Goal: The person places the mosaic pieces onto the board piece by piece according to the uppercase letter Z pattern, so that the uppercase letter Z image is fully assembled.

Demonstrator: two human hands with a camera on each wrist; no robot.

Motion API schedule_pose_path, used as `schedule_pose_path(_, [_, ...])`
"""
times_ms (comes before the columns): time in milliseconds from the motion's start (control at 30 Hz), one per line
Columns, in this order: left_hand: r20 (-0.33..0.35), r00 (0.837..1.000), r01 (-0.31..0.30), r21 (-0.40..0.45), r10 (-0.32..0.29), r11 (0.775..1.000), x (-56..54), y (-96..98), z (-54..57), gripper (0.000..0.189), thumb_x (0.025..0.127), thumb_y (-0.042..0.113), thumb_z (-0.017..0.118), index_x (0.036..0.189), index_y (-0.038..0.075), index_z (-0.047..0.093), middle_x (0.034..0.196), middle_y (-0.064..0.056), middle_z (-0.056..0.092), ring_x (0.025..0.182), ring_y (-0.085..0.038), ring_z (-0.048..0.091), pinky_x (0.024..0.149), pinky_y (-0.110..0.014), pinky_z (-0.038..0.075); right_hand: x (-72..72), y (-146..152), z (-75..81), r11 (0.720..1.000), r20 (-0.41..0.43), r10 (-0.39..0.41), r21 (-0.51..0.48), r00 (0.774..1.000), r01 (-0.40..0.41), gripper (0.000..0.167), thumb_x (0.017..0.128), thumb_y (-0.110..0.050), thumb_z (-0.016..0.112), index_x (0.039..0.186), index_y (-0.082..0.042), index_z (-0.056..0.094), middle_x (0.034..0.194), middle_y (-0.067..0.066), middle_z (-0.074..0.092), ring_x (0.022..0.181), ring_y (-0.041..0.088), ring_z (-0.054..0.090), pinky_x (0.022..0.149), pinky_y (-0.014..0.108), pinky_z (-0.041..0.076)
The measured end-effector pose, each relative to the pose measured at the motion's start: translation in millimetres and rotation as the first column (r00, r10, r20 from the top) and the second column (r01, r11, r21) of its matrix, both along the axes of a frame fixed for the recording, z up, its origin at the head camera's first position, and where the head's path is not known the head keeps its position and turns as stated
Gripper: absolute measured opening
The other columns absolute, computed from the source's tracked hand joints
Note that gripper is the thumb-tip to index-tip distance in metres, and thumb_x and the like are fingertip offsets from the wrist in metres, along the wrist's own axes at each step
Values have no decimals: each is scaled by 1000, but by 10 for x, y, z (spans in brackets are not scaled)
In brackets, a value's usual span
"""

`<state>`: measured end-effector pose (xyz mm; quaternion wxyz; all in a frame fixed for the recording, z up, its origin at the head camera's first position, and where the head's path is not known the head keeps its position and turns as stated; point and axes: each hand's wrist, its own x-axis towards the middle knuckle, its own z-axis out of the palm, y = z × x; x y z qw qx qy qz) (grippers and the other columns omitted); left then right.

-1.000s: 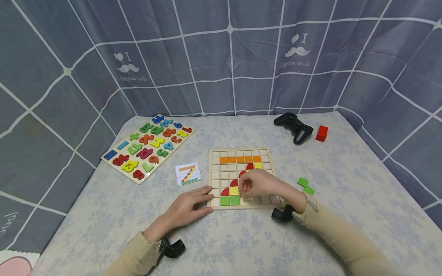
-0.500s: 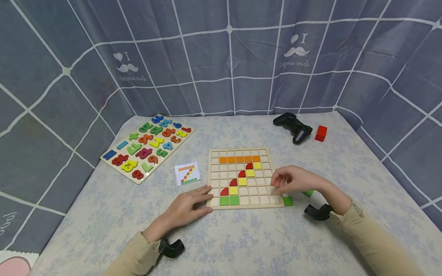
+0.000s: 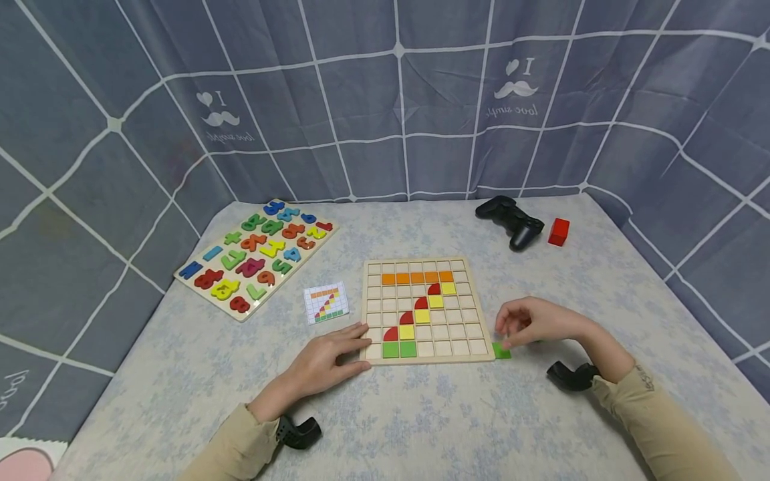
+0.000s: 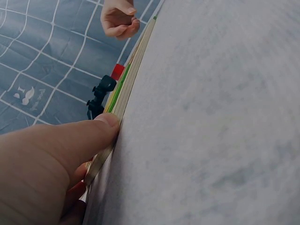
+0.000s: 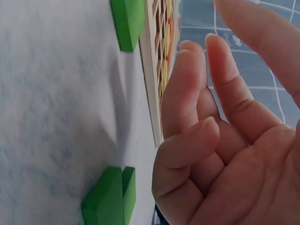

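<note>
A wooden grid board [image 3: 391, 306] lies flat with orange squares, red quarter-round pieces, yellow squares and two green squares set in its cells. My left hand [image 3: 327, 357] rests at its left edge, fingers extended, thumb touching the edge in the left wrist view. Beside the board's lower right corner lies a loose green square tile [image 3: 502, 351]. My right hand [image 3: 538, 321] hovers just above it, fingers loosely bent. The right wrist view shows nothing between its fingers. Two more green tiles [image 5: 103, 201] lie lower in that view; from the head they are mostly hidden behind the hand.
A small pattern card [image 3: 327, 302] lies left of the board. Further left is a number puzzle board [image 3: 255, 260]. At the back right sit a black game controller [image 3: 510, 222] and a red block [image 3: 559, 232]. A tiled-pattern curtain [image 3: 361, 100] surrounds the table.
My right hand has moved from over the board's cells out to the right, down to the loose green tile by the corner. The left hand stays where it was.
</note>
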<state>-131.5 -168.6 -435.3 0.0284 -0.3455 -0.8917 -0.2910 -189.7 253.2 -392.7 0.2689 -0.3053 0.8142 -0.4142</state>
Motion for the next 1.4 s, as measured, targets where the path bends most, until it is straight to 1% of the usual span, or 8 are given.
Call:
schedule_pose_path(233, [13,1000,4,-1,-4,1000,2,-7,3,46,89,40,63,123,9,64,138,-7,48,130,-18,42,103,-39,40,-21,51,-28,1000,33,2,-8,999,-2,27,80,-15,76,97,2,62,75,7,64,61,10,54,55,23,45])
schedule_pose_path(533, [12,1000,8,0,-8,1000,6,-9,9,46,90,39,62,124,8,64,138,-8,48,130,-19,41,102,-40,40,-17,10,-95,998,60,46,-47,997,-43,29,78,-12,77,98,4,62,77,10,65,64,11,59,58,23,48])
schedule_pose_path(867, [10,1000,7,-8,-7,1000,6,-12,13,46,90,39,62,124,8,63,139,-8,48,131,-18,41,103,-40,40,25,-32,-84,1000,52,-7,4,999,7,31,73,-11,81,95,2,62,80,9,63,65,13,57,57,23,48])
schedule_pose_path(1067, [7,1000,12,-10,-11,1000,8,-9,15,45,90,37,63,125,8,63,139,-8,48,131,-19,41,103,-39,39,25,-45,-116,1000,33,-8,18,999,8,29,72,-10,81,93,-1,63,78,6,62,64,12,55,56,24,49])
schedule_pose_path(1233, [10,1000,9,-14,-9,1000,12,-3,11,46,90,38,62,125,8,62,140,-7,47,131,-19,40,103,-40,40,30,-46,-121,999,20,-15,41,1000,14,26,72,-10,81,90,-2,64,73,4,59,62,11,53,54,23,46])
schedule_pose_path(1400, [15,1000,5,-14,-5,1000,12,2,4,46,91,39,62,126,9,62,140,-7,47,131,-18,40,103,-40,40,43,-48,-106,999,29,0,46,1000,-1,24,72,-10,81,87,-2,62,68,0,56,57,9,49,52,22,44])
